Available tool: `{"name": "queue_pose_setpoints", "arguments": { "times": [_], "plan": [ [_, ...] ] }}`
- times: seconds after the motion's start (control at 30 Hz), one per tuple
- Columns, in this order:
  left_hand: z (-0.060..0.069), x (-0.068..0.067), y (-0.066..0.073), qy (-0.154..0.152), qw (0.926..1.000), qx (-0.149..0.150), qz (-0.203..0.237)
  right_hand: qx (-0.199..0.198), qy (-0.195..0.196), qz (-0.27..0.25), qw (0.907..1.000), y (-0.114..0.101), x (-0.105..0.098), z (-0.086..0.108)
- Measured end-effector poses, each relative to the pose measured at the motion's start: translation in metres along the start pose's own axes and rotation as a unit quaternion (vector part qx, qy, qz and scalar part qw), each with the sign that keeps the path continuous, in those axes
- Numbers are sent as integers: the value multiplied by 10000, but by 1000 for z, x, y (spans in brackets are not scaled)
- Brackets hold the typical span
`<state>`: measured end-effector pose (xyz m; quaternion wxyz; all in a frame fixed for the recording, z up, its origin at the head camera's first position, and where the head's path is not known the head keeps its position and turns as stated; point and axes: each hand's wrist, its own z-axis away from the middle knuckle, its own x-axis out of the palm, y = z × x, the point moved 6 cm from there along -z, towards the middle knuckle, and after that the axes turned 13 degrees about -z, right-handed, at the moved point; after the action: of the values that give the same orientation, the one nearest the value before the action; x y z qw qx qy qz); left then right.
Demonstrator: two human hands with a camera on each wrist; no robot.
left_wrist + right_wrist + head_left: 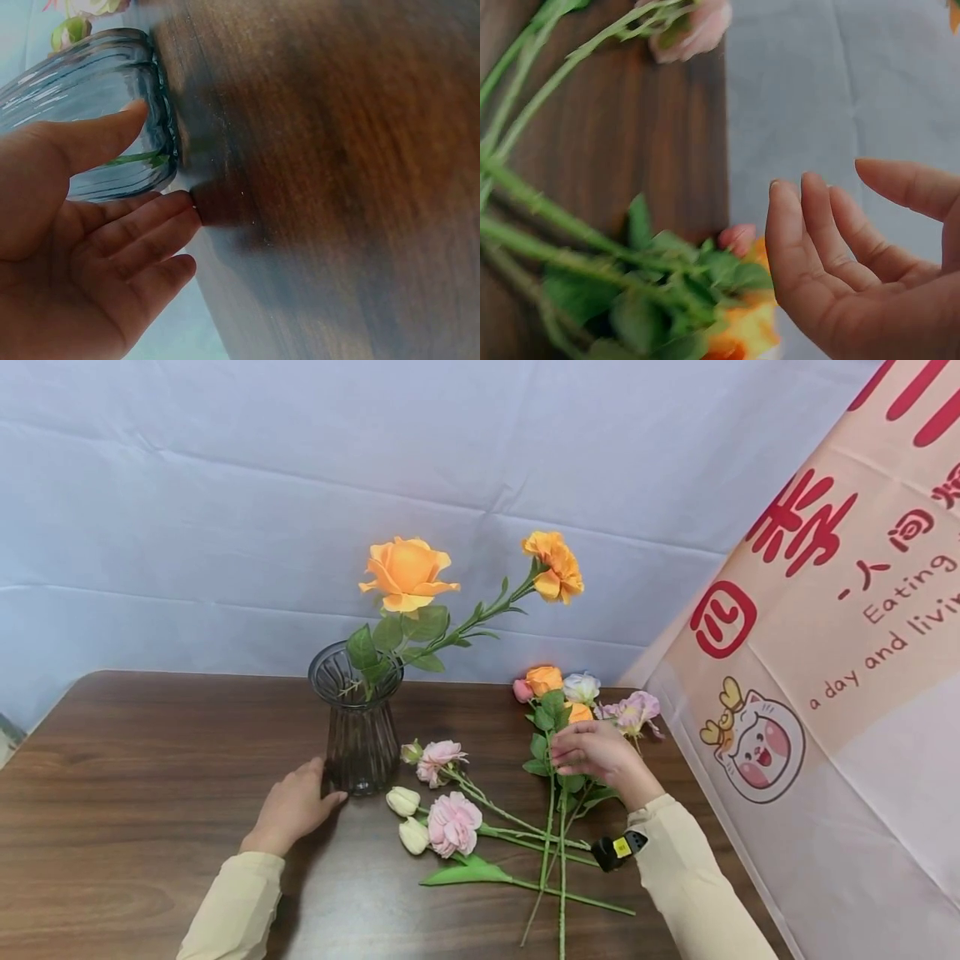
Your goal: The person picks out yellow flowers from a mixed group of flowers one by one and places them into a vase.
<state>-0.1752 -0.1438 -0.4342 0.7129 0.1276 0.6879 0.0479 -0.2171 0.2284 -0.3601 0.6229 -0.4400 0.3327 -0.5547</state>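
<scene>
A dark ribbed glass vase [363,747] stands upright near the back edge, holding an orange rose [408,572] and an orange ruffled flower [553,567] that leans right. My left hand [296,806] rests at the vase's lower left side; in the left wrist view its thumb lies against the glass [97,86] and the fingers extend by the base. My right hand [596,753] hovers over the flower pile at the right, fingers loosely bent with nothing between them. Orange blooms [742,330] and leaves lie below the right hand [877,262] in the right wrist view.
Pink flowers [453,824] and cream tulips [413,836] lie on the brown table [150,793], right of the vase. Several long green stems [562,877] cross toward the front edge. A purple flower [636,710] lies at the back right, beside a printed banner [862,693].
</scene>
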Motion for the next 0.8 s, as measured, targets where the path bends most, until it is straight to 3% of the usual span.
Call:
{"name": "queue_pose_setpoints", "arguments": {
  "times": [0.37,0.8],
  "plan": [
    [1,1,-1,66,10000,-37,29,218,372,128,9990,35,-30,3],
    [1,2,-2,64,10000,-61,-3,465,616,19,9970,59,-38,1]
  ]
}}
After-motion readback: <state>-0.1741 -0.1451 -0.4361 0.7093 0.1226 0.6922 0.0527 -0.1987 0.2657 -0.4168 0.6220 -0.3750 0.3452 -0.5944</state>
